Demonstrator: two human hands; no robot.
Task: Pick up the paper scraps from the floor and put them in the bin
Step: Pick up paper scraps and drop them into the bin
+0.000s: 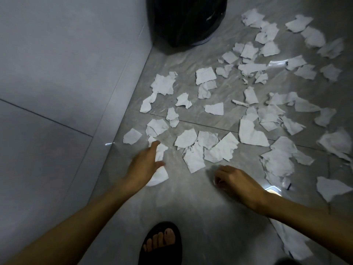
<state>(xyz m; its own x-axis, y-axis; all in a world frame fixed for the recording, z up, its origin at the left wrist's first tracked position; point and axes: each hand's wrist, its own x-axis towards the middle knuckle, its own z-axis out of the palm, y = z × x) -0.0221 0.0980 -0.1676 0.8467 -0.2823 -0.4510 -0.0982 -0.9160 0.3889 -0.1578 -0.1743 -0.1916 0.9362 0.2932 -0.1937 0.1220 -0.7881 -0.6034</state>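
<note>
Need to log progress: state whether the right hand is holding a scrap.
Cannot tell. The right hand hovers low over bare floor, its fingers curled under, hiding anything inside.

Glossy marbled floor tile (191, 197) — crumpled matt paper scraps (252, 133).
</note>
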